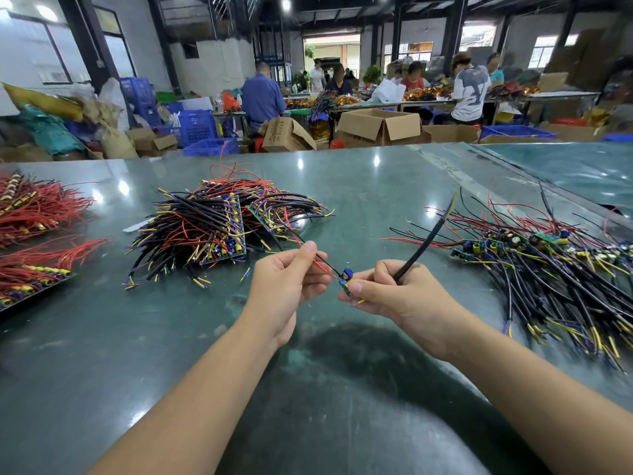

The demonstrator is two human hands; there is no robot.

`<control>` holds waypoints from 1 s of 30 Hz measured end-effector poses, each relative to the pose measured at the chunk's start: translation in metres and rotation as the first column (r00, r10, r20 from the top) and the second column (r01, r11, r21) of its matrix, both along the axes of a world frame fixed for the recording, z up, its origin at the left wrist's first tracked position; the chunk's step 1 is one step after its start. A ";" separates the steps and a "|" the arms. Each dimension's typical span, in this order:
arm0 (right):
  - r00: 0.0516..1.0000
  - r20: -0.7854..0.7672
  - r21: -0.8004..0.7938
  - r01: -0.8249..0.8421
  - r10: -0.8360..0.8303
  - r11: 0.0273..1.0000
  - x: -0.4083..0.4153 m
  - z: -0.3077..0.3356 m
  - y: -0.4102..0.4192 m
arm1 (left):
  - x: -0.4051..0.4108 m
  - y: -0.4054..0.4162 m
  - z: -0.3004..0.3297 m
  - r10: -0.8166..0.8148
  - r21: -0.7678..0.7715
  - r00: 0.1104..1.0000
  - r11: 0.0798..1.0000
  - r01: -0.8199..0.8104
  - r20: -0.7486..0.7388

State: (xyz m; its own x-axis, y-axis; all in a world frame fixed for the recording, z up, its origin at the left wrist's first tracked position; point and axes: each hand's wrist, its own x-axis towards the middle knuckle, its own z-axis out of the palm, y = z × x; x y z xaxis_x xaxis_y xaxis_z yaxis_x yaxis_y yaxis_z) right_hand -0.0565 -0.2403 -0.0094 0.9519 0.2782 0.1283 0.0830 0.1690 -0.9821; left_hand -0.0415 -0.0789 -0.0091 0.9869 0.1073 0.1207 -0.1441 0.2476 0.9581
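Both my hands are raised over the green table (342, 389), holding one small circuit board (345, 280) with blue components between them. My left hand (286, 286) pinches the board's thin red and black wires (322, 262) between thumb and fingers. My right hand (390, 291) grips the board's edge and the thick black sheathed cable (423, 243), which sticks up and to the right with purple and yellow ends.
A heap of wired board panels (219, 228) lies ahead on the left. Separated boards with wires (548, 269) pile at the right. Red-wired panels (30, 234) lie at the far left. Cardboard boxes, blue crates and several workers fill the background.
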 end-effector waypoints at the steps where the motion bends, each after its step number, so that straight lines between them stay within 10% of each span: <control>1: 1.000 0.013 0.006 -0.007 0.007 1.000 -0.001 0.000 0.001 | 0.000 -0.001 0.000 0.021 -0.006 1.000 1.000 -0.021 0.014; 11: 0.999 0.038 -0.033 -0.022 0.024 0.999 -0.001 0.001 -0.004 | -0.006 0.003 -0.001 -0.306 0.305 0.951 0.911 0.277 0.052; 16: 0.980 0.130 -0.185 0.176 -0.153 0.967 0.004 -0.002 -0.001 | -0.004 0.000 -0.004 -0.177 0.240 0.979 0.959 0.149 0.100; 22: 0.999 -0.043 0.139 0.013 -0.007 0.990 0.005 -0.001 -0.005 | -0.003 -0.001 -0.005 -0.175 0.142 0.982 0.976 0.162 0.078; 30: 0.996 -0.086 0.124 0.040 -0.030 0.991 0.005 -0.001 -0.007 | 0.001 0.002 -0.006 -0.224 0.022 0.969 0.975 0.222 0.109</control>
State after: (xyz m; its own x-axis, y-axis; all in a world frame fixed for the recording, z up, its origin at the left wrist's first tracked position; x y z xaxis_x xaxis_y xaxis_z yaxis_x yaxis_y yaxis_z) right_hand -0.0511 -0.2471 -0.0101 0.9697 0.2313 0.0792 0.0089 0.2900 -0.9570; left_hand -0.0408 -0.0773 -0.0155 0.9664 -0.1157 0.2295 -0.1907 0.2759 0.9421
